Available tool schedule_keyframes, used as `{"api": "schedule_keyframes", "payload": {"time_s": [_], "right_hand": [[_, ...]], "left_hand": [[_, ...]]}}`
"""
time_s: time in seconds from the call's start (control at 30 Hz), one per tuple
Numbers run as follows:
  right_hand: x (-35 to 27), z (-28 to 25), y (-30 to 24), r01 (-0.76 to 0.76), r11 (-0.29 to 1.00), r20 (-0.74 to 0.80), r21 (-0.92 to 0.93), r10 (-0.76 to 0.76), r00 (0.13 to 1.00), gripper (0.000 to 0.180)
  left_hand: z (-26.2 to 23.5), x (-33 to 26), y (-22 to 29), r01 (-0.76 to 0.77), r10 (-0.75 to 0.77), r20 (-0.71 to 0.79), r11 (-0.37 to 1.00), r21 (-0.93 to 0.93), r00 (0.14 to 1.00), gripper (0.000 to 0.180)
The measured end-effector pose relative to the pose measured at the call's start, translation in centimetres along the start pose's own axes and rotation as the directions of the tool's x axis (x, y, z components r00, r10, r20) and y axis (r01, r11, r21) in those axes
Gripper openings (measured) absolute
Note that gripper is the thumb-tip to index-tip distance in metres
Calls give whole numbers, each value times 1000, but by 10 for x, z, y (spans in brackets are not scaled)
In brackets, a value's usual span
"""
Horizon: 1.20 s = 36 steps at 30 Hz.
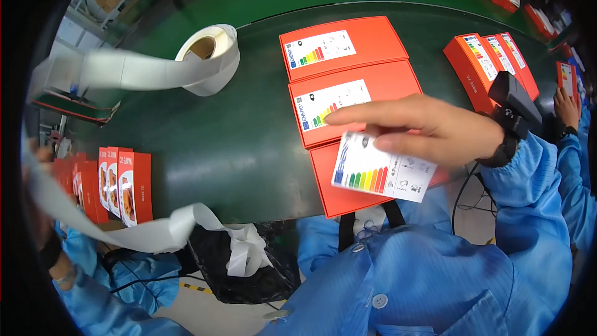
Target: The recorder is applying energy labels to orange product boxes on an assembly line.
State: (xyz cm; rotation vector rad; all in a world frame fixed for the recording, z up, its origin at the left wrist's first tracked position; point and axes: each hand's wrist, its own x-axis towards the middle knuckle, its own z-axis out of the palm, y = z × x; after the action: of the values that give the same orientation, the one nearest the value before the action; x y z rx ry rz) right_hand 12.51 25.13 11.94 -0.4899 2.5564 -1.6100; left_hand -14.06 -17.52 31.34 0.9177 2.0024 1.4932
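My right hand (429, 130) pinches a white label with coloured bars (382, 171) by its upper edge, just above the nearest orange box (348, 199) on the dark green belt (236, 137). Two more orange boxes lie beyond it, the middle one (379, 87) and the far one (370, 40), each with the same kind of label stuck on. My left hand (37, 211) is blurred at the far left edge, closed on a long white backing strip (155, 233) that runs from the label roll (211, 56).
Upright orange boxes stand in a row at the left (124, 186), and more lie at the right (491, 62). A black bag (249, 267) below the belt holds spent strip. A black device (513, 102) sits on my right wrist. Another person's hand (566, 106) works at the far right.
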Motion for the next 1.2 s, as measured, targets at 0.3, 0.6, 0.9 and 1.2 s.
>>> {"api": "schedule_keyframes", "payload": {"time_s": [0.3,0.6,0.9,1.2], "right_hand": [[43,18,2,-147,929,326,-338,262,908,70],[49,22,10,-165,896,271,-413,294,917,79],[46,25,16,-162,941,217,-298,232,948,72],[48,27,17,-144,932,227,-333,228,947,71]], "left_hand": [[276,-6,-169,239,-247,8,930,-280,969,32],[299,1,-190,81,-38,102,880,-467,994,44],[295,6,-196,-169,270,280,926,-336,921,37],[302,6,-188,-122,184,262,965,-234,948,49]]}}
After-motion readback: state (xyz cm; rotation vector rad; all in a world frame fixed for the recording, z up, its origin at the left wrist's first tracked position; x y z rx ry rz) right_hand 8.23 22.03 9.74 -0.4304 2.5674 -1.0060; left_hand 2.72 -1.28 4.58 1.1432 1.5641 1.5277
